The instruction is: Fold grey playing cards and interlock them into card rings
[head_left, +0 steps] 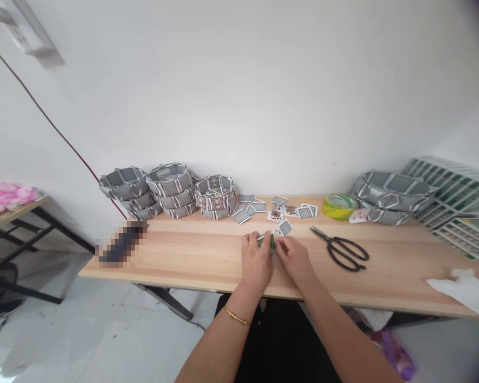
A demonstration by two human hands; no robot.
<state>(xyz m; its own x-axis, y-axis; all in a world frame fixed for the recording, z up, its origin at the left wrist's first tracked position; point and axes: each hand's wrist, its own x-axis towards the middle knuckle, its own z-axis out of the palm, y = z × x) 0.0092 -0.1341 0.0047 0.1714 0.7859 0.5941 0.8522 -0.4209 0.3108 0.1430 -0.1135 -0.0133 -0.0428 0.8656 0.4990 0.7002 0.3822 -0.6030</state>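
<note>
My left hand [257, 258] is closed over a small green card box [266, 242] above the front middle of the table. My right hand [296, 260] pinches at the right end of that box; its fingertips are partly hidden. Most of the box is covered by my fingers. Just beyond my hands lies a folded playing card [284, 228], and behind it are several loose face cards [277, 214]. Folded grey-backed cards [243, 214] are scattered to the left of those. Black-handled scissors [341, 252] rest to the right of my right hand, blades pointing away to the left.
Round baskets of folded cards [171, 187] stand stacked along the wall at left, beside a patterned one [215, 197]. At right are yellow tape [338, 207], more grey card rings [395, 192], piled green-white boxes [455, 191] and white paper [469, 292]. A pixelated dark object [123, 244] lies left.
</note>
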